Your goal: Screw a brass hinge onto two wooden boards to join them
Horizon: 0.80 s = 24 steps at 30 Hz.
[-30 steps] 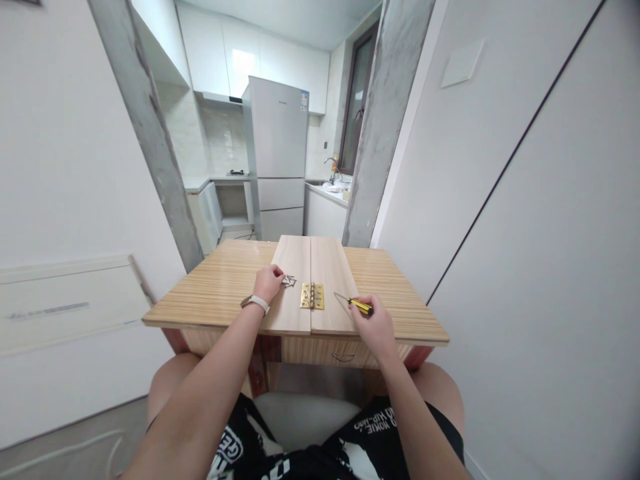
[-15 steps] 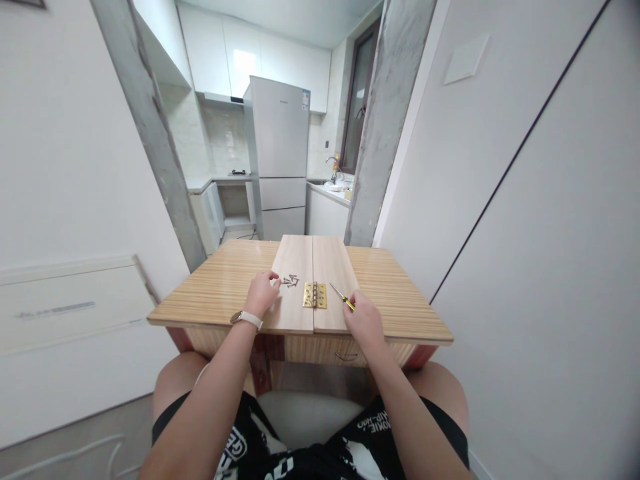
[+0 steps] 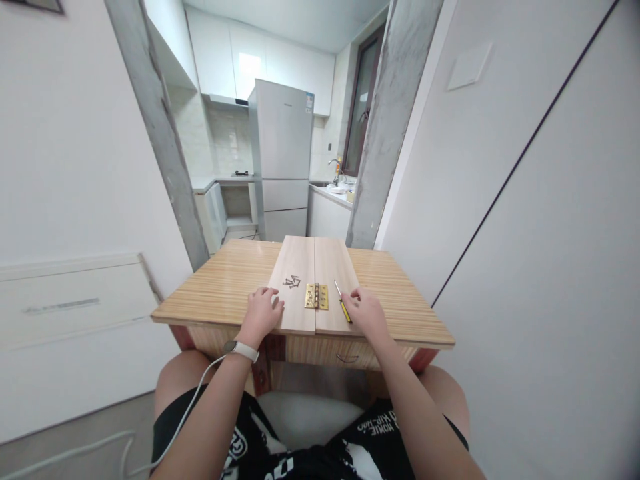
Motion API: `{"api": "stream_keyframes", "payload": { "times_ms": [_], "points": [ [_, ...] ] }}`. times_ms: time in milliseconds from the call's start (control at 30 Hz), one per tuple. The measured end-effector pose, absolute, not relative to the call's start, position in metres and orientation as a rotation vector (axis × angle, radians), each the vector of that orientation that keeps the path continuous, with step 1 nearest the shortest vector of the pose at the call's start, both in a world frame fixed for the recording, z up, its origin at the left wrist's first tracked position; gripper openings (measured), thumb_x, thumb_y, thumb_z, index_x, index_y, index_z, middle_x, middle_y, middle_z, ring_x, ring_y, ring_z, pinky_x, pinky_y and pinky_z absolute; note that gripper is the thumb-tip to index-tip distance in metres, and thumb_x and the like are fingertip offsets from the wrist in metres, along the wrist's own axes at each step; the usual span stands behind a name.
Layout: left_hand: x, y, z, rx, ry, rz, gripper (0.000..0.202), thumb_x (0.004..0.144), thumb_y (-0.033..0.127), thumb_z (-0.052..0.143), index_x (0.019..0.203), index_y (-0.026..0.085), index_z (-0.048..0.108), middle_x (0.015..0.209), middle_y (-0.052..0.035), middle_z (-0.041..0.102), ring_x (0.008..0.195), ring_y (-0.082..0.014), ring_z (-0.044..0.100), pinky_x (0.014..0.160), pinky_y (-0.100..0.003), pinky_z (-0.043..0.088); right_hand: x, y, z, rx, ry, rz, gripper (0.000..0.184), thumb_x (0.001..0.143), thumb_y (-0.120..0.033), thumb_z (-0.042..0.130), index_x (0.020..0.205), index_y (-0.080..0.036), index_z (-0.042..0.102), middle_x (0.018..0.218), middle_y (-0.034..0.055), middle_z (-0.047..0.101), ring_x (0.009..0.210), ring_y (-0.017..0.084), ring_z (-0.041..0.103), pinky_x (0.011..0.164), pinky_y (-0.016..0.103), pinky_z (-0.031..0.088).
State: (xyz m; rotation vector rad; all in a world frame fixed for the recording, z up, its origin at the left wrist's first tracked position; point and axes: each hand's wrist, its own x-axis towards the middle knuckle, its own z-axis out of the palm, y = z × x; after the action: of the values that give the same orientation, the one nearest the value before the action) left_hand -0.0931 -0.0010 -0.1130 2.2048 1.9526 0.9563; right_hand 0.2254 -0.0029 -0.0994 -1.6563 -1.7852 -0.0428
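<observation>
Right of the hinge [image 3: 317, 296], the screwdriver [image 3: 343, 304] lies lengthwise, tip pointing away from the person; the right hand [image 3: 367, 312] rests open beside it, perhaps touching. Left of the hinge, the left hand [image 3: 263, 311] lies flat, open.

Two boards [image 3: 295, 260] lie on one table [image 3: 225, 287], with one hinge [image 3: 317, 296] and one screwdriver [image 3: 343, 303]. The screws [image 3: 291, 282] are too small to count.

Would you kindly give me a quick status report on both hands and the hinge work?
Left hand open, flat on left pale wooden board. Right hand open beside yellow-handled screwdriver. Brass hinge straddles the board seam; loose dark screws nearby.
</observation>
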Motion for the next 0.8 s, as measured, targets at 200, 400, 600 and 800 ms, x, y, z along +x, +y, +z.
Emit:
{"api": "stream_keyframes", "payload": {
  "times_ms": [200, 400, 600, 800],
  "points": [
    [-0.092, -0.012, -0.113, 2.122, 2.026, 0.965, 0.041, 0.092, 0.036, 0.060, 0.123, 0.012, 0.067, 0.126, -0.0207, 0.063, 0.128, -0.0354, 0.054, 0.112, -0.047, 0.039, 0.260, 0.026, -0.109, -1.649, -1.809, 0.250, 0.040, 0.099, -0.037, 0.048, 0.126, -0.014, 0.068, 0.128, 0.0152, 0.069, 0.119, 0.026, 0.063, 0.104, 0.040, 0.044],
    [-0.091, -0.011, -0.112, 2.093, 2.059, 0.921, 0.037, 0.092, 0.035, 0.059, 0.121, 0.014, 0.065, 0.121, -0.0184, 0.069, 0.121, -0.0342, 0.060, 0.109, -0.046, 0.037, 0.265, 0.028, -0.116, -1.726, -1.822, 0.293, 0.045, 0.088, -0.037, 0.064, 0.127, -0.016, 0.072, 0.121, 0.0142, 0.073, 0.109, 0.027, 0.067, 0.096, 0.039, 0.049],
    [-0.103, -0.009, -0.110, 2.079, 2.122, 0.859, 0.039, 0.092, 0.035, 0.058, 0.124, 0.013, 0.065, 0.122, -0.0182, 0.071, 0.122, -0.0327, 0.061, 0.109, -0.044, 0.035, 0.262, 0.030, -0.106, -1.748, -1.904, 0.417, 0.051, 0.083, -0.043, 0.069, 0.128, -0.018, 0.074, 0.099, 0.0090, 0.076, 0.089, 0.023, 0.068, 0.082, 0.033, 0.050],
    [-0.138, -0.006, -0.110, 2.008, 2.321, 0.677, 0.039, 0.092, 0.030, 0.053, 0.123, 0.013, 0.068, 0.122, -0.0182, 0.072, 0.122, -0.0316, 0.062, 0.107, -0.042, 0.037, 0.221, 0.035, -0.101, -1.692, -2.003, 0.488, 0.051, 0.083, -0.042, 0.070, 0.127, -0.017, 0.074, 0.100, 0.0081, 0.076, 0.087, 0.021, 0.068, 0.079, 0.030, 0.049]
  ]
}}
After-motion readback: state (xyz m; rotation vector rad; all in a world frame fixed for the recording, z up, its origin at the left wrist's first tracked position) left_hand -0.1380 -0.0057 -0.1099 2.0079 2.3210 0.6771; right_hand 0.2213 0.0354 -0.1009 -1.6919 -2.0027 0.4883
